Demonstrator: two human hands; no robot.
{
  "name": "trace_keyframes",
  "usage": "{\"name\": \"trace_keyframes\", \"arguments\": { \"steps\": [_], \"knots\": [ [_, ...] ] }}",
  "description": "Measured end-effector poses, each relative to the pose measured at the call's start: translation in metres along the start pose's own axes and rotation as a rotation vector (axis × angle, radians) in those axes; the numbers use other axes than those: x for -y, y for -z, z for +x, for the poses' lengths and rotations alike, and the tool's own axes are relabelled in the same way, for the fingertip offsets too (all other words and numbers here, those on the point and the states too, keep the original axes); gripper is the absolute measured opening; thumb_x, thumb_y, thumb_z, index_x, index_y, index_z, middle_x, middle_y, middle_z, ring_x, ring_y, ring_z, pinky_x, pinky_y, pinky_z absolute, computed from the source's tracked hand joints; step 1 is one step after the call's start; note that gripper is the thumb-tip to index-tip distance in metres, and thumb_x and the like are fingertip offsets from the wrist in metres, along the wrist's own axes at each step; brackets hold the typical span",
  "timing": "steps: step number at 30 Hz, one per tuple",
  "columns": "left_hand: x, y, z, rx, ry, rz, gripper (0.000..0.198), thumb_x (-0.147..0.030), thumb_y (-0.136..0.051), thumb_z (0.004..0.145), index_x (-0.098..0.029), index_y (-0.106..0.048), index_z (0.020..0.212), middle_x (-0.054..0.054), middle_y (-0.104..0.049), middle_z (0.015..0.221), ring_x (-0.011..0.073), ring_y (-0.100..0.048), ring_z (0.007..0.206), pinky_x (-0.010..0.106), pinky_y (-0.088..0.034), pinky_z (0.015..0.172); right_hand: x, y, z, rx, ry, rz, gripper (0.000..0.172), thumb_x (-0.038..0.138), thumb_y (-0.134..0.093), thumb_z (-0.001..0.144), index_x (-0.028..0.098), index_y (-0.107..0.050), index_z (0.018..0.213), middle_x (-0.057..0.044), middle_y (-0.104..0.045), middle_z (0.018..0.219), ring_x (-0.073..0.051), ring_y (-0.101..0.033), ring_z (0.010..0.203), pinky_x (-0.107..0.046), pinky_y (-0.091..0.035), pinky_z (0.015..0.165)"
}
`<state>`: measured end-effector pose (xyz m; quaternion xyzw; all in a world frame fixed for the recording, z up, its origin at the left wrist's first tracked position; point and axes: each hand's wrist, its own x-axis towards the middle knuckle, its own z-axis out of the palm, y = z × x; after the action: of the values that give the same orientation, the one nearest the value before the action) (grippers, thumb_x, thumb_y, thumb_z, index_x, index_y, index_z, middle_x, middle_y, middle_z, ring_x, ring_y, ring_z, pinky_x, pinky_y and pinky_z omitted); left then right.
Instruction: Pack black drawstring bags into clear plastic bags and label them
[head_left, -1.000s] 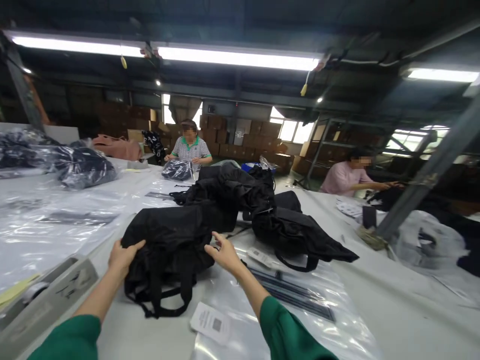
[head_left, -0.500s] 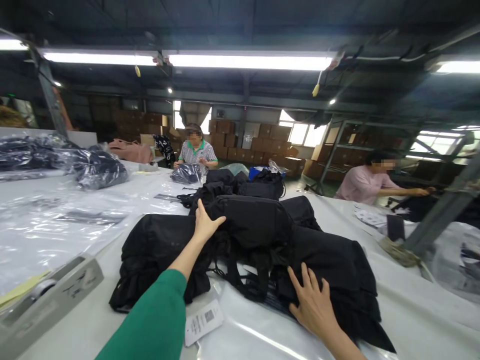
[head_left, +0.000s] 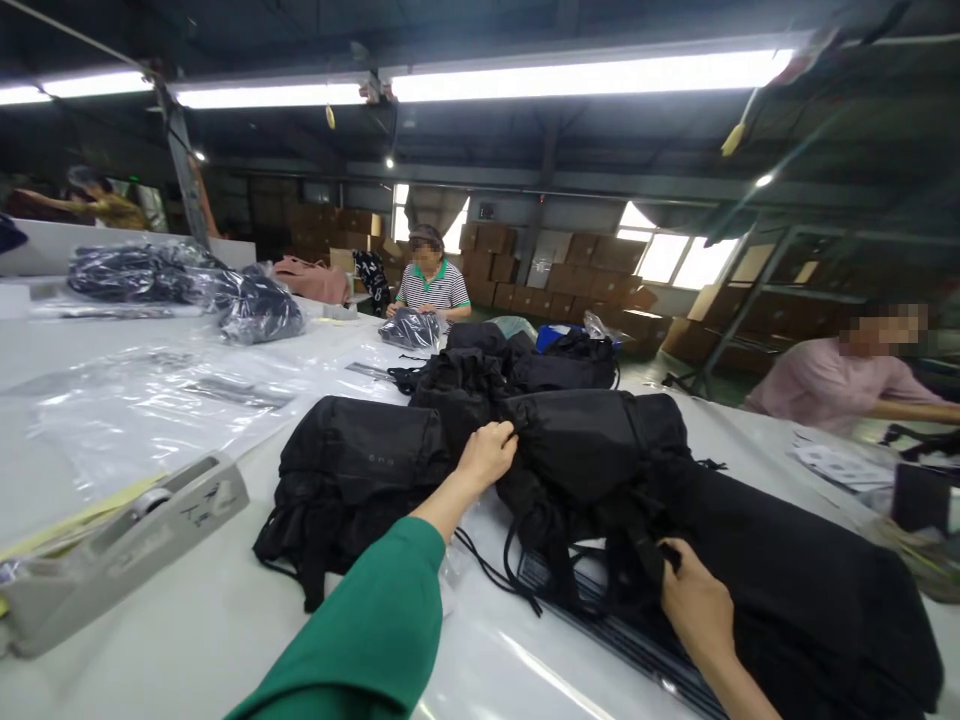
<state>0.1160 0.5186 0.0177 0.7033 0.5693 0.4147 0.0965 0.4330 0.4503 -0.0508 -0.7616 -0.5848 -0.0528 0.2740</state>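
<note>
My left hand [head_left: 486,455] is closed on the left end of a black backpack [head_left: 577,440] in the middle of the pile. My right hand [head_left: 697,600] pinches a black strap or fold at that backpack's near right side; the exact part is hard to make out. To the left lies another black backpack [head_left: 367,445] with small lettering on it. A long black bag [head_left: 802,560] rests at the right, beside my right hand. Loose cords and straps hang toward me from the middle backpack. Beneath them are dark flat strips [head_left: 637,640] with a shiny surface.
A grey tape dispenser [head_left: 127,560] stands at the left on the white table [head_left: 225,600]. Clear plastic bags [head_left: 172,385] lie beyond it, with wrapped dark bundles [head_left: 255,305] further back. More black bags [head_left: 562,360] are piled ahead. One co-worker [head_left: 431,285] sits opposite, another [head_left: 832,380] at the right.
Both hands, spread on the bags before, have closed on the middle backpack, which has shifted and turned slightly. The paper tag near my left arm is out of sight. The view has swung and tilted.
</note>
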Motion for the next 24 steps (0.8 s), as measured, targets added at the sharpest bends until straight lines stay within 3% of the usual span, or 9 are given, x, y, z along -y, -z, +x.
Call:
{"name": "trace_keyframes", "arguments": {
  "steps": [4, 7, 10, 14, 16, 18, 20, 21, 24],
  "knots": [
    [-0.007, 0.033, 0.017, -0.208, 0.053, 0.059, 0.019, -0.028, -0.047, 0.091, -0.023, -0.058, 0.076, 0.001, -0.061, 0.069, 0.0171, -0.061, 0.070, 0.024, -0.038, 0.064, 0.047, 0.044, 0.026, -0.351, -0.155, 0.364, 0.027, 0.032, -0.048, 0.069, 0.018, -0.068, 0.079, -0.002, -0.052, 0.045, -0.024, -0.055, 0.048, -0.034, -0.041, 0.052],
    [0.005, 0.079, 0.035, -0.401, 0.167, 0.133, 0.022, -0.025, -0.040, 0.092, -0.022, -0.056, 0.077, 0.001, -0.060, 0.068, 0.0157, -0.058, 0.067, 0.025, -0.036, 0.064, 0.090, 0.078, 0.052, -0.570, -0.141, 0.486, 0.038, 0.029, -0.044, 0.071, 0.011, -0.071, 0.092, -0.014, -0.067, 0.074, -0.032, -0.065, 0.076, -0.041, -0.049, 0.070],
    [0.033, 0.136, 0.045, -0.559, 0.302, 0.218, 0.024, -0.022, -0.036, 0.093, -0.020, -0.057, 0.082, 0.003, -0.060, 0.072, 0.0170, -0.057, 0.072, 0.026, -0.038, 0.067, 0.141, 0.111, 0.074, -0.688, -0.061, 0.596, 0.045, 0.028, -0.039, 0.079, 0.005, -0.065, 0.107, -0.024, -0.067, 0.101, -0.033, -0.064, 0.097, -0.042, -0.049, 0.082],
    [0.088, 0.206, 0.041, -0.628, 0.480, 0.328, 0.029, -0.018, -0.032, 0.094, -0.015, -0.060, 0.092, 0.010, -0.064, 0.085, 0.0227, -0.060, 0.086, 0.032, -0.041, 0.076, 0.225, 0.133, 0.073, -0.721, 0.168, 0.713, 0.036, 0.026, -0.037, 0.086, 0.010, -0.060, 0.108, -0.019, -0.066, 0.101, -0.028, -0.065, 0.093, -0.037, -0.050, 0.078],
    [0.115, 0.225, 0.034, -0.570, 0.555, 0.368, 0.025, -0.017, -0.038, 0.092, -0.013, -0.062, 0.092, 0.013, -0.066, 0.091, 0.0256, -0.061, 0.093, 0.034, -0.043, 0.080, 0.268, 0.121, 0.052, -0.658, 0.368, 0.715, 0.030, 0.022, -0.035, 0.090, 0.013, -0.058, 0.107, -0.014, -0.066, 0.096, -0.025, -0.063, 0.087, -0.036, -0.050, 0.076],
    [0.138, 0.229, 0.029, -0.459, 0.624, 0.390, 0.017, -0.020, -0.048, 0.091, -0.012, -0.064, 0.091, 0.013, -0.066, 0.095, 0.0261, -0.062, 0.097, 0.037, -0.046, 0.083, 0.305, 0.091, 0.021, -0.517, 0.549, 0.658, 0.022, 0.017, -0.042, 0.088, 0.019, -0.060, 0.102, -0.008, -0.067, 0.091, -0.021, -0.062, 0.083, -0.032, -0.048, 0.076],
    [0.154, 0.216, 0.028, -0.336, 0.684, 0.398, 0.017, -0.027, -0.057, 0.091, -0.012, -0.065, 0.095, 0.011, -0.066, 0.101, 0.0242, -0.062, 0.099, 0.040, -0.049, 0.085, 0.328, 0.048, -0.013, -0.323, 0.740, 0.537, 0.020, 0.015, -0.057, 0.083, 0.020, -0.063, 0.102, -0.004, -0.067, 0.082, -0.021, -0.062, 0.074, -0.031, -0.046, 0.070],
    [0.159, 0.206, 0.029, -0.282, 0.703, 0.400, 0.021, -0.031, -0.059, 0.091, -0.012, -0.064, 0.099, 0.010, -0.066, 0.105, 0.0233, -0.062, 0.100, 0.041, -0.050, 0.087, 0.332, 0.026, -0.028, -0.176, 0.888, 0.365, 0.027, 0.017, -0.061, 0.082, 0.018, -0.061, 0.109, -0.007, -0.067, 0.087, -0.024, -0.062, 0.080, -0.033, -0.045, 0.072],
    [0.167, 0.173, 0.033, -0.177, 0.697, 0.415, 0.027, -0.036, -0.062, 0.090, -0.014, -0.063, 0.106, 0.009, -0.063, 0.114, 0.0241, -0.058, 0.109, 0.047, -0.048, 0.094, 0.324, -0.030, -0.053, 0.167, 1.100, 0.044, 0.040, 0.025, -0.066, 0.085, 0.020, -0.055, 0.123, -0.010, -0.065, 0.098, -0.028, -0.061, 0.093, -0.036, -0.043, 0.080]
  ]
}}
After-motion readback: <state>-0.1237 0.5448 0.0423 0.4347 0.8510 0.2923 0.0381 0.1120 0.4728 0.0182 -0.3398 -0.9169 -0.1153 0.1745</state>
